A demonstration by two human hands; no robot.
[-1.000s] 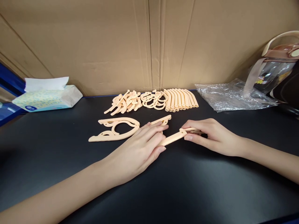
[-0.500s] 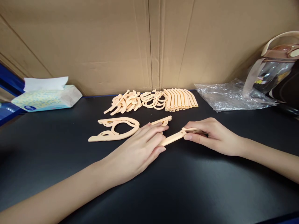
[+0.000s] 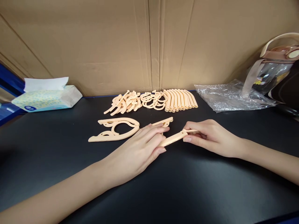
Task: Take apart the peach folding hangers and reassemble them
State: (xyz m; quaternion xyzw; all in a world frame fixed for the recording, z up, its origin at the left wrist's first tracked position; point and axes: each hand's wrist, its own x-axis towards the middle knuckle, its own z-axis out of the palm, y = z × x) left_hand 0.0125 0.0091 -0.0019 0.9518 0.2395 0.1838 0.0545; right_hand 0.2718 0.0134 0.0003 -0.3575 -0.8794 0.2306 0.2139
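Note:
A cream plastic folding hanger [image 3: 173, 139] lies on the black table, its middle hidden under my left hand [image 3: 140, 152]. That hand is closed over it, with the thumb along the near arm and the fingers across the centre. At the near arm's right end, my right hand [image 3: 213, 138] pinches a small cream hanger piece [image 3: 192, 132] between thumb and fingers, touching the arm's holed tip. The fingers partly cover this piece. Just left of my left hand rests another folding hanger [image 3: 126, 136], folded with its two arms pointing left.
Along the back edge lie a pile of small curved hanger pieces [image 3: 126, 102], several hooks [image 3: 154, 101] and a neat row of hanger arms [image 3: 181, 99]. A tissue pack [image 3: 46, 98] is at left. A clear plastic bag [image 3: 231, 96] and a bottle [image 3: 277, 68] stand right.
My right hand has shifted very slightly left and down, with the small piece against the arm's end. The far arm's tip has moved a little right. My left hand stays nearly still.

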